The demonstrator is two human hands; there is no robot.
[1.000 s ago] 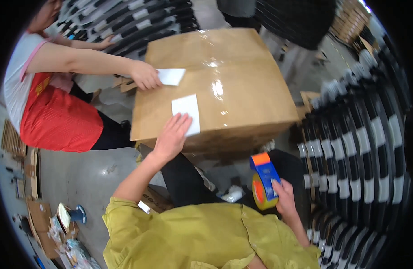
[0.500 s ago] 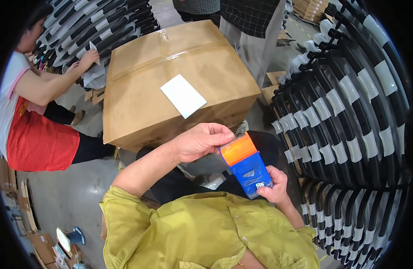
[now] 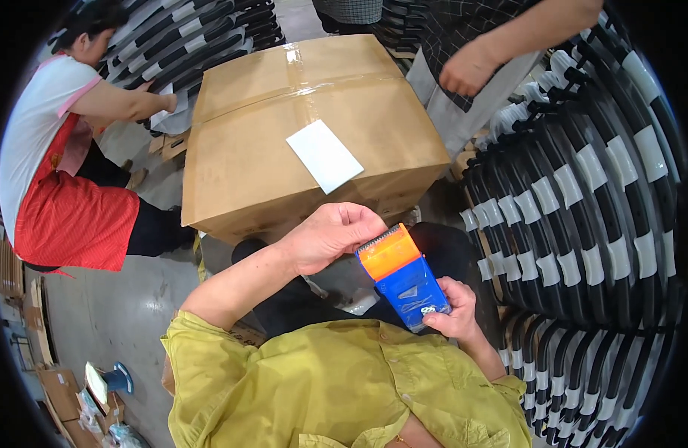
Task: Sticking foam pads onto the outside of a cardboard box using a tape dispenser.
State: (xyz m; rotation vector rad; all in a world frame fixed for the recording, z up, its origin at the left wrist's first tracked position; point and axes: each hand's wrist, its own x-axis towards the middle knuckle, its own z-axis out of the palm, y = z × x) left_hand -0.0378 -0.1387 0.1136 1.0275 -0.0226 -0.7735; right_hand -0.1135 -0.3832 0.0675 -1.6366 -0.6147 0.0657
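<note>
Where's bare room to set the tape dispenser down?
Free: the box top left of the white label, and the strip between label and near edge. Crowded: black stacks at right; a co-worker's hand at the far right corner.

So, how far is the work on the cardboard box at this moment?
Done: the cardboard box is closed, clear tape runs along its top seam, and a white label lies on it. In hand: the right hand holds the blue and orange tape dispenser, and the left hand picks at its toothed end. Left: no tape crosses the label yet.
</note>
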